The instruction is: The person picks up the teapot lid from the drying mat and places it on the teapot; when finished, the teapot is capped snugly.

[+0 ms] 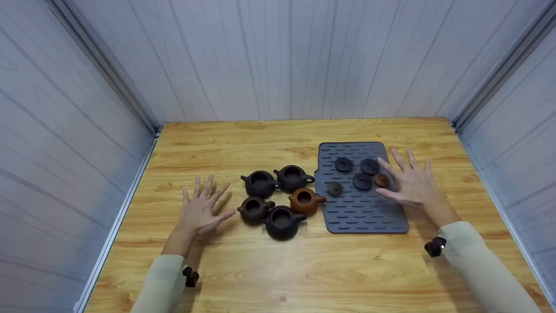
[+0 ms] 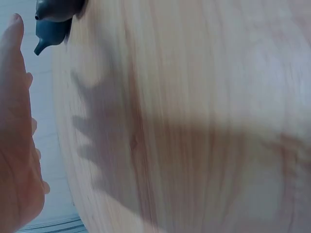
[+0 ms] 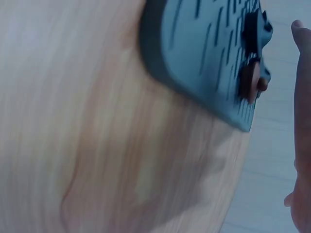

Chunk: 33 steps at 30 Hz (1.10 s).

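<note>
Several small clay teapots without lids stand together mid-table: dark ones (image 1: pixel 259 183) (image 1: pixel 292 177) (image 1: pixel 254 208) (image 1: pixel 281 221) and one reddish-brown teapot (image 1: pixel 305 200). To their right lies a grey ribbed mat (image 1: pixel 365 213) carrying several lids: dark ones (image 1: pixel 343 164) (image 1: pixel 369 166) (image 1: pixel 362 181), a brownish one (image 1: pixel 334 188) and a reddish-brown lid (image 1: pixel 381 180). My left hand (image 1: pixel 200 208) hovers flat with fingers spread, left of the teapots, holding nothing. My right hand (image 1: pixel 410 180) is spread over the mat's right edge, beside the reddish-brown lid (image 3: pixel 250 81). A dark teapot's spout (image 2: pixel 51 29) shows in the left wrist view.
The wooden table (image 1: pixel 278 269) is enclosed by pale panelled walls (image 1: pixel 278 56) at the back and both sides. Metal rails run along the left edge (image 1: pixel 113 226) and right edge. Bare wood lies in front of the teapots and behind them.
</note>
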{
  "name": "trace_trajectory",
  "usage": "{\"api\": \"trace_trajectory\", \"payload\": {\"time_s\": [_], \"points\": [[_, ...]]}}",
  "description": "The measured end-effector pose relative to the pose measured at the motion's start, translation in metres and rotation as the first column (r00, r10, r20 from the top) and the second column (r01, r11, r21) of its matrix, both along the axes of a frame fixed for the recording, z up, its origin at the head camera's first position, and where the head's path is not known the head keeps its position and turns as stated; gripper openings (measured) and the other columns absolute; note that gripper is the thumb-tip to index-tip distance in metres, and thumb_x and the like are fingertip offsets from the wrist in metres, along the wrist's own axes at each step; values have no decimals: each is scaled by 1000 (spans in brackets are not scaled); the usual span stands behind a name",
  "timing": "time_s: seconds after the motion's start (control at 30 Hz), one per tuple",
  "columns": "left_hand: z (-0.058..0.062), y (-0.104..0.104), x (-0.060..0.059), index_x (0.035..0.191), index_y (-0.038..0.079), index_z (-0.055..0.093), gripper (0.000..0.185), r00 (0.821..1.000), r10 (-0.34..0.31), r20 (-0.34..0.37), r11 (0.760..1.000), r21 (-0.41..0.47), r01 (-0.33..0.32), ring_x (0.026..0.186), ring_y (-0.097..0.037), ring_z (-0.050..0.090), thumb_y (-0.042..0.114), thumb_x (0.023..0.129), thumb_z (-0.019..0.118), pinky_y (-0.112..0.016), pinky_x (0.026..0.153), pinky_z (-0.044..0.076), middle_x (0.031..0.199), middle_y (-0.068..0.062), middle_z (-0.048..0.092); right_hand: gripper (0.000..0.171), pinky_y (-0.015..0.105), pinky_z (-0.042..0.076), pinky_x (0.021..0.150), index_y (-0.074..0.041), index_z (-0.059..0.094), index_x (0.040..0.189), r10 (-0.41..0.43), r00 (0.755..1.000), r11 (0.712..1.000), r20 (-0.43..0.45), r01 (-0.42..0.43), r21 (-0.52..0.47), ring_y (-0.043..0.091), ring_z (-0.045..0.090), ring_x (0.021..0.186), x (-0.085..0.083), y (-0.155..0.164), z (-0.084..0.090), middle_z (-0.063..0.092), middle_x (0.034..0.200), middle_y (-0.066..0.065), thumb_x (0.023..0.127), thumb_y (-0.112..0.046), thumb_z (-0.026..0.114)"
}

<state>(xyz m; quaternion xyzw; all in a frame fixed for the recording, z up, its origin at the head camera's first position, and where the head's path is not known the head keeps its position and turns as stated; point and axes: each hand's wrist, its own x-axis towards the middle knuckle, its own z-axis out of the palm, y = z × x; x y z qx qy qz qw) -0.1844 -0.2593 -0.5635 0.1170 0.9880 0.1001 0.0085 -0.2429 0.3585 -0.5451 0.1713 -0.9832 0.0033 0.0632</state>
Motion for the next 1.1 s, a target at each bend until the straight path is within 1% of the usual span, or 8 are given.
{"api": "trace_trajectory", "payload": {"time_s": [0.17, 0.4, 0.5, 0.6, 0.77, 0.9, 1.0, 1.1], "points": [[1, 11, -1, 160, 40, 26, 83, 1000, -9, 15, 996, 87, 8, 157, -49, 4, 76, 89, 51, -81, 114, 7, 173, -9, 11, 92, 86, 8, 109, -43, 22, 160, 6, 1000, 997, 19, -5, -73, 49, 12, 156, 0, -14, 5, 11, 173, 5, 83, -78, 58], [4, 24, -3, 160, 38, 27, 85, 999, -42, 28, 977, 210, 35, 158, -47, 5, 70, 88, 59, -80, 115, 9, 172, -10, 13, 91, 83, 9, 112, -43, 20, 160, 27, 998, 987, 50, -19, -160, 50, 8, 156, 2, -34, 5, 12, 173, 6, 85, -74, 60], [2, 28, -4, 160, 38, 27, 87, 998, -65, 24, 968, 246, 57, 158, -46, 8, 69, 86, 62, -78, 117, 12, 172, -11, 16, 90, 82, 10, 113, -42, 21, 160, 42, 998, 983, 53, -32, -183, 49, 6, 157, 3, -42, 5, 14, 173, 7, 86, -73, 60], [-1, 31, -5, 159, 36, 29, 90, 997, -80, 14, 956, 284, 72, 157, -45, 15, 68, 84, 66, -76, 118, 15, 171, -12, 20, 89, 81, 12, 113, -41, 22, 160, 61, 997, 978, 47, -51, -202, 47, 5, 158, 5, -52, 4, 16, 172, 8, 86, -73, 60], [-5, 35, -4, 159, 37, 30, 94, 995, -92, 30, 925, 374, 74, 152, -44, 28, 66, 80, 72, -72, 116, 25, 168, -13, 26, 88, 79, 16, 114, -43, 22, 160, 87, 996, 971, 30, -78, -226, 47, 10, 157, 7, -68, 5, 19, 171, 8, 86, -73, 60], [-7, 37, -4, 159, 38, 29, 97, 994, -85, 71, 893, 448, 44, 149, -38, 36, 64, 78, 77, -68, 112, 35, 164, -8, 32, 87, 76, 20, 115, -39, 27, 159, 116, 993, 967, 11, -110, -230, 49, 17, 155, 8, -80, 5, 24, 170, 9, 86, -72, 60], [-9, 38, -5, 158, 38, 30, 100, 991, -84, 101, 867, 498, 23, 145, -33, 43, 63, 76, 80, -64, 112, 38, 158, -4, 39, 87, 74, 24, 115, -38, 29, 159, 137, 991, 964, 3, -132, -231, 48, 22, 154, 9, -88, 5, 26, 169, 9, 86, -73, 60], [-12, 38, -6, 157, 37, 35, 98, 990, -98, 100, 848, 529, 31, 139, -30, 51, 63, 74, 81, -60, 111, 40, 151, -3, 46, 87, 74, 31, 111, -41, 26, 159, 145, 989, 960, 0, -141, -242, 46, 25, 154, 10, -94, 5, 26, 169, 7, 86, -74, 59]]}}
